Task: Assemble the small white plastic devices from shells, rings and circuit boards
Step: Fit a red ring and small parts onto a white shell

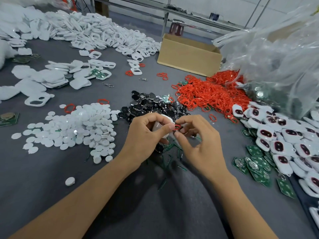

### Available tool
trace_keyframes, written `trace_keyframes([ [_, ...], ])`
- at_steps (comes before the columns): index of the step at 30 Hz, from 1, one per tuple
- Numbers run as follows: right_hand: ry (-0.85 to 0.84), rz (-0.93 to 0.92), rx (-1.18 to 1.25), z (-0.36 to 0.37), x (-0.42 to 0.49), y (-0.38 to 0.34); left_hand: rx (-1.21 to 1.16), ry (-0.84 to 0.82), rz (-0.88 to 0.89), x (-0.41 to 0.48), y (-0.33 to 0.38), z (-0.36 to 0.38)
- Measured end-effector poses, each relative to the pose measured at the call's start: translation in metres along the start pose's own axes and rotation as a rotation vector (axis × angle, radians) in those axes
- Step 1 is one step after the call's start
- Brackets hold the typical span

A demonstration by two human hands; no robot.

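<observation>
My left hand (146, 135) grips a small white shell (161, 126) just above the grey table, near its middle. My right hand (198, 140) pinches a red ring (177, 127) against the shell's right edge; fingers hide most of both parts. A heap of red rings (210, 94) lies behind my right hand. Dark glossy oval pieces (151, 104) are piled right behind my hands. White round discs (77, 128) spread to the left. Green circuit boards (255, 163) lie at the right, beside several white shells with dark windows (284, 140).
A large pile of white shells (96, 35) covers the far left. A cardboard box (188, 54) stands at the back centre. Clear plastic bags (276, 49) rise at the right. Thin green strips (170, 152) litter the table under my hands. A lone disc (69, 181) lies near my left forearm.
</observation>
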State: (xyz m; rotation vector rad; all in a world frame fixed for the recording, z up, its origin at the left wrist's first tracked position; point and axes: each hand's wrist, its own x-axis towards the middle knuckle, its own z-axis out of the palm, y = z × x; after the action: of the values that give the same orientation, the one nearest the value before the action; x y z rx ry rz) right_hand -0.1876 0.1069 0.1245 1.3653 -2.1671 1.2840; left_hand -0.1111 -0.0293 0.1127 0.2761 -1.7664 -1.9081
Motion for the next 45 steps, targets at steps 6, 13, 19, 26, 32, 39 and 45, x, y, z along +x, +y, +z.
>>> trace_keyframes([
  [6,-0.001,-0.113,-0.216,0.000,-0.004,0.004,-0.105,-0.049,-0.155,0.001,0.000,-0.002],
  [13,0.176,0.069,-0.025,0.002,0.000,0.001,-0.254,-0.077,-0.204,0.002,0.002,-0.005],
  [19,0.132,0.246,0.170,0.006,0.001,0.000,-0.235,-0.100,-0.209,-0.001,0.002,-0.002],
  [26,0.090,0.363,0.399,0.010,0.001,-0.001,-0.152,-0.109,-0.174,-0.002,0.001,-0.001],
  [32,0.110,0.314,0.342,0.008,0.000,0.001,-0.287,-0.079,-0.226,-0.001,0.003,-0.003],
  [39,0.113,0.327,0.376,0.010,0.001,0.002,-0.371,-0.063,-0.251,-0.002,0.003,-0.004],
  [45,0.174,0.320,0.417,0.012,0.001,-0.002,-0.502,-0.131,-0.244,-0.002,0.002,-0.001],
])
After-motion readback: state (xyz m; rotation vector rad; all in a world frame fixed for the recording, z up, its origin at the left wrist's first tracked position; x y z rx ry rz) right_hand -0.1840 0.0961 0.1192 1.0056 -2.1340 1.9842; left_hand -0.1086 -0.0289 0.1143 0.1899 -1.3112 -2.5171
